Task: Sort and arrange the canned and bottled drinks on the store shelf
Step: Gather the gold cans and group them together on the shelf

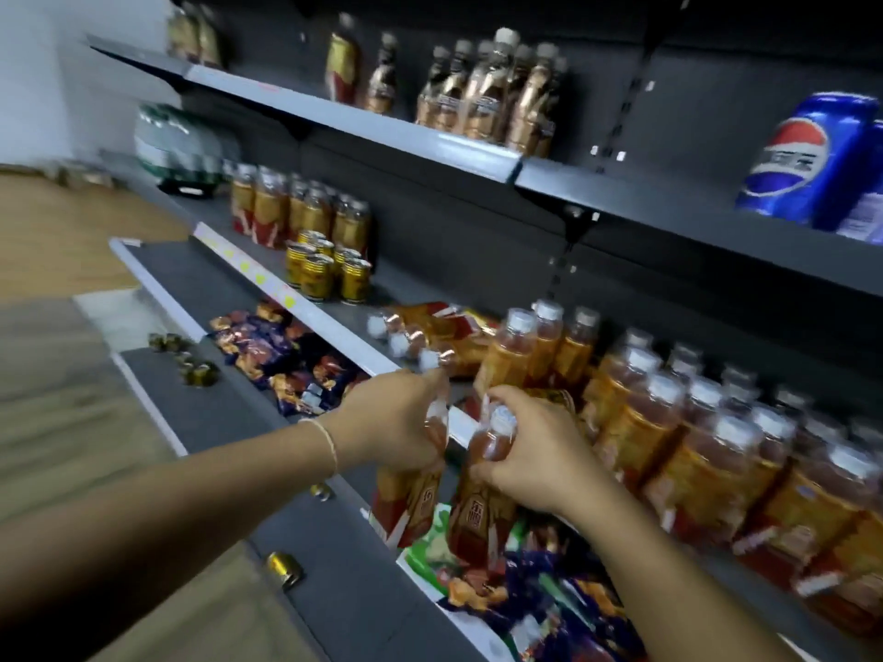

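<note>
At lower centre, a bottle (412, 494) is clasped by the neck in the left hand (396, 422), a second bottle (480, 513) in the right hand (533, 453), probably bound for the upright rows (693, 446) at right.

The left hand (396, 422) holds one tea bottle (411, 499) by its neck, and the right hand (535, 456) holds a second tea bottle (478, 513) just beside it. Both have white caps, brown drink and red and gold labels, and both tilt with their caps up. To the right of the right hand, many standing bottles (693, 446) of the same kind fill the shelf (334, 322) in rows. Just past the left hand a few lying bottles (430, 336) rest on their sides, and farther that way stand small gold cans (329, 274).
</note>
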`<act>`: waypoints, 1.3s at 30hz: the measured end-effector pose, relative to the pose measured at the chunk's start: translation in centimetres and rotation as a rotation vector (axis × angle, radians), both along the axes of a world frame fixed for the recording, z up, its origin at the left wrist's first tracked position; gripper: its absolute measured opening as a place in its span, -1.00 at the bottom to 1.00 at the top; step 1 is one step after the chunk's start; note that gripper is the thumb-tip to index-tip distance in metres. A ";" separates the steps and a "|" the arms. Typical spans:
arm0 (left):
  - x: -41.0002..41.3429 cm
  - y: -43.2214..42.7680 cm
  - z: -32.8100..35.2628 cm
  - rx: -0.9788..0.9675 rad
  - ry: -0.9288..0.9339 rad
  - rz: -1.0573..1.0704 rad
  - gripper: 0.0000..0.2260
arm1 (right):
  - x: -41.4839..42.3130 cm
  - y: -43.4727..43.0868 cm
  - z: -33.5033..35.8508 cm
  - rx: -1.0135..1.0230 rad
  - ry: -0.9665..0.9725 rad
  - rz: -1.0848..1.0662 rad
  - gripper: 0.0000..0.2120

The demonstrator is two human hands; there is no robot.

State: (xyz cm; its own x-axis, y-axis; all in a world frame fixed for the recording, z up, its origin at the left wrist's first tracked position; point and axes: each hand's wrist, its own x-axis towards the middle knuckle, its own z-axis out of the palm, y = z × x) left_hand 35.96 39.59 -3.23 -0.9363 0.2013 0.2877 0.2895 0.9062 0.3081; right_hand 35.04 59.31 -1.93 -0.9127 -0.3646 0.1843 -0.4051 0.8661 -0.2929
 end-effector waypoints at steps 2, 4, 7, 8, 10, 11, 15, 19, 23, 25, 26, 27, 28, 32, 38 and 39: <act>-1.0 -4.5 0.6 -0.019 0.041 0.045 -0.47 | -1.6 -4.3 0.2 -0.020 0.012 0.019 -0.18; -1.7 -8.7 1.7 -0.015 0.032 0.087 -0.45 | -3.1 -8.4 0.6 -0.050 0.013 0.036 -0.18; -2.5 -14.5 3.1 0.015 -0.011 0.162 -0.49 | -4.7 -14.0 1.1 -0.097 0.023 0.092 -0.23; -2.7 -16.2 3.3 0.020 -0.009 0.184 -0.52 | -5.2 -15.7 1.2 -0.104 0.022 0.111 -0.24; -2.9 -19.6 3.5 0.028 0.004 0.225 -0.59 | -6.1 -19.0 1.5 -0.122 -0.012 0.155 -0.23; -3.0 -21.2 3.5 0.031 -0.003 0.248 -0.59 | -6.7 -20.5 1.6 -0.128 -0.045 0.179 -0.22; -3.6 -26.9 2.5 0.006 -0.038 0.363 -0.53 | -9.1 -26.1 1.6 -0.153 -0.226 0.262 -0.12; -4.8 -31.6 0.9 0.002 -0.072 0.434 -0.54 | -12.0 -31.0 0.5 -0.185 -0.294 0.344 -0.17; -7.4 -35.6 -0.4 0.013 -0.131 0.506 -0.47 | -15.8 -35.4 -0.5 -0.167 -0.281 0.412 -0.14; -9.5 -37.3 -0.8 0.032 -0.128 0.549 -0.51 | -18.3 -37.6 -0.9 -0.163 -0.253 0.446 -0.15; -10.8 -38.2 -0.8 0.030 -0.122 0.567 -0.55 | -19.6 -38.6 -1.0 -0.168 -0.238 0.461 -0.17; -12.0 -39.0 -0.6 0.025 -0.121 0.584 -0.56 | -21.1 -39.6 -1.0 -0.174 -0.227 0.475 -0.18; -13.3 -39.8 -0.3 0.023 -0.126 0.595 -0.56 | -22.4 -40.6 -0.9 -0.180 -0.217 0.486 -0.19; -18.3 -42.9 1.2 0.004 -0.087 0.614 -0.61 | -27.8 -44.0 0.0 -0.217 -0.165 0.491 -0.21; -24.8 -46.5 1.7 0.057 0.087 0.658 -0.74 | -34.6 -47.8 1.2 -0.307 -0.047 0.483 -0.26; -25.8 -47.1 1.7 0.063 0.105 0.650 -0.74 | -35.5 -48.3 1.4 -0.318 -0.024 0.473 -0.25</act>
